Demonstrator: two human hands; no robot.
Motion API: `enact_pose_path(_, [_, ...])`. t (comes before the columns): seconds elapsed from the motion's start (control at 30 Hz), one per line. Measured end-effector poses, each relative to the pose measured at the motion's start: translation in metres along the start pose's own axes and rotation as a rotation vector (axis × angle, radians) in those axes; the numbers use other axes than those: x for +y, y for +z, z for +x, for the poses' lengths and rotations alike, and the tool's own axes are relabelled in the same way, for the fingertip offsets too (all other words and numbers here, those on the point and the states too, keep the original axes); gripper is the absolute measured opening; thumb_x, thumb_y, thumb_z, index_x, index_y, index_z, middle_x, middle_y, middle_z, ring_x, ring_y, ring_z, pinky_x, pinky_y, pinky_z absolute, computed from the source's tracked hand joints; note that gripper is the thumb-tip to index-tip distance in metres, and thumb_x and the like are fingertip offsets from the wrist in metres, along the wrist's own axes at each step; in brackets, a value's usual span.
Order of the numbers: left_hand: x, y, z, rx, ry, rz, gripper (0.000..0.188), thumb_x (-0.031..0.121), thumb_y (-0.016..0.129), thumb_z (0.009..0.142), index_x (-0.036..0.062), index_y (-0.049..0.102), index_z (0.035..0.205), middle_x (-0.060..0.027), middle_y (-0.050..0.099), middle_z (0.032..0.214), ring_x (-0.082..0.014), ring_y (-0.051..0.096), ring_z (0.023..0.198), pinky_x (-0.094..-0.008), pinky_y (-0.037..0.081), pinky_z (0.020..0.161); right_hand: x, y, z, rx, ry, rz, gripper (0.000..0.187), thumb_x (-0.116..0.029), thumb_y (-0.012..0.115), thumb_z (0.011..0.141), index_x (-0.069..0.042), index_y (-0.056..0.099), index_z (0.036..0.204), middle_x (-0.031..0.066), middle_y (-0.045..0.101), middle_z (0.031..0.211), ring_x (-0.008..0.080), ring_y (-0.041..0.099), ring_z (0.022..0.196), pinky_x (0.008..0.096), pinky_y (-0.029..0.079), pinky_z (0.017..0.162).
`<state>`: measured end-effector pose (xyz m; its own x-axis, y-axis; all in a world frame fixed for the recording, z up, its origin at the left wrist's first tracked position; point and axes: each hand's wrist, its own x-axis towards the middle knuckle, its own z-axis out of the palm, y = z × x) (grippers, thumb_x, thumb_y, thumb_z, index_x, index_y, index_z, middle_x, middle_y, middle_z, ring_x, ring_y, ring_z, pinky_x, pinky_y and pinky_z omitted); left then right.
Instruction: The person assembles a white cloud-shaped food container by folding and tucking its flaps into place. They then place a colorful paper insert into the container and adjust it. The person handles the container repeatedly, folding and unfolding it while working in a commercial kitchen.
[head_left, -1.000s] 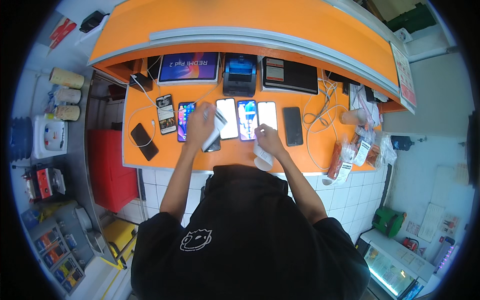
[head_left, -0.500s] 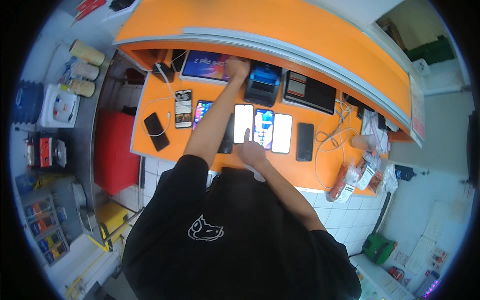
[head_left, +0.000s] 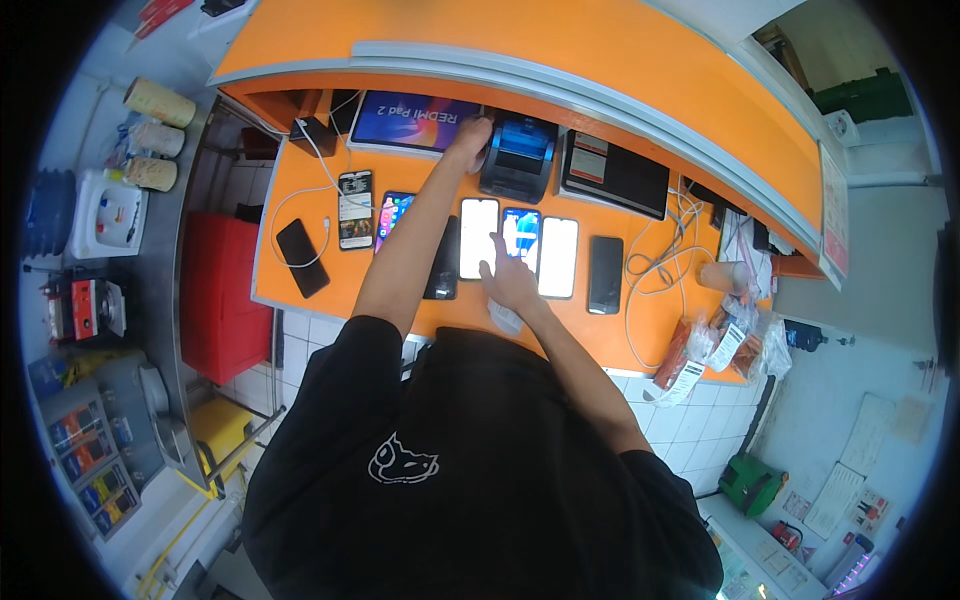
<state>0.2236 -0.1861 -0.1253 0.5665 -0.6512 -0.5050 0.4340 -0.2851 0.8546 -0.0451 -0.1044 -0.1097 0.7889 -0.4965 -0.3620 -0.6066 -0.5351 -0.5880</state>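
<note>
A row of phones lies on the orange counter (head_left: 340,300). My right hand (head_left: 514,283) is over the middle of it, index finger stretched out and thumb apart. The fingertip is at the right edge of a phone with a white screen (head_left: 479,232), beside a phone with a lit blue screen (head_left: 521,236). Under my right wrist a pale thing (head_left: 504,318) shows in part. My left hand (head_left: 474,138) reaches far, between a purple-blue tablet box (head_left: 410,122) and a black-blue boxy device (head_left: 519,160). Its fingers are closed around something pale, mostly hidden.
Another white-screened phone (head_left: 558,257) and dark phones (head_left: 604,275) lie to the right, another dark phone (head_left: 302,258) at the left. White cables (head_left: 665,262) tangle near a cup (head_left: 722,278) and plastic-wrapped packets (head_left: 682,365). An orange shelf (head_left: 600,65) overhangs the back.
My right index finger has moved up the white-screened phone toward its right edge. My left hand stays by the tablet box, its wrist slightly turned. The whole view has shifted a little.
</note>
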Motion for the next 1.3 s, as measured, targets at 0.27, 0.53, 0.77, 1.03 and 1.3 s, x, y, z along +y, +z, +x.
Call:
enact_pose_path(0.27, [-0.004,0.017,-0.010,0.109,0.002,-0.122,0.059,0.041,0.046,0.106,-0.0037,0.048,0.145,-0.0204,0.059,0.137,-0.0313,0.058,0.124,-0.0399,0.047,0.101,0.000,0.003,0.017,-0.060,0.037,-0.047,0.072,-0.038,0.052,0.098,-0.005,0.025,0.157,0.0311,0.069,0.094,0.0483,0.070,0.090,0.0572,0.056,0.083])
enact_pose_path(0.53, [-0.007,-0.007,-0.007,0.406,0.547,0.154,0.036,0.016,0.065,0.098,-0.0024,0.059,0.128,-0.0184,0.069,0.116,-0.0312,0.066,0.111,-0.0403,0.049,0.098,-0.007,-0.010,0.007,-0.101,0.094,0.027,0.075,-0.037,0.051,0.098,0.002,0.021,0.155,0.0323,0.068,0.105,0.0481,0.068,0.098,0.0580,0.055,0.087])
enact_pose_path(0.77, [-0.038,-0.052,-0.116,0.460,0.652,0.213,0.026,0.014,0.056,0.104,-0.0013,0.056,0.126,-0.0151,0.061,0.124,-0.0252,0.059,0.116,-0.0378,0.048,0.100,-0.009,-0.001,0.013,-0.087,0.064,-0.036,0.072,-0.033,0.053,0.098,-0.006,0.024,0.156,0.0300,0.068,0.105,0.0491,0.068,0.099,0.0588,0.054,0.088])
enact_pose_path(1.03, [-0.131,-0.075,-0.238,0.374,0.521,0.297,0.014,0.003,0.056,0.101,0.0027,0.060,0.114,-0.0057,0.060,0.106,-0.0126,0.056,0.091,-0.0267,0.047,0.077,-0.017,-0.003,0.035,-0.075,0.049,-0.043,0.060,-0.034,0.055,0.097,-0.010,0.036,0.149,0.0292,0.068,0.105,0.0507,0.068,0.099,0.0592,0.054,0.087])
enact_pose_path(1.3, [-0.135,-0.048,-0.251,0.117,0.477,0.248,0.011,0.002,0.057,0.099,0.0044,0.062,0.108,-0.0014,0.060,0.091,-0.0074,0.053,0.078,-0.0228,0.042,0.064,0.008,-0.012,-0.049,0.082,0.109,0.509,0.041,-0.010,0.055,0.093,-0.007,0.058,0.134,0.0159,0.071,0.089,0.0275,0.069,0.078,0.0397,0.056,0.073])
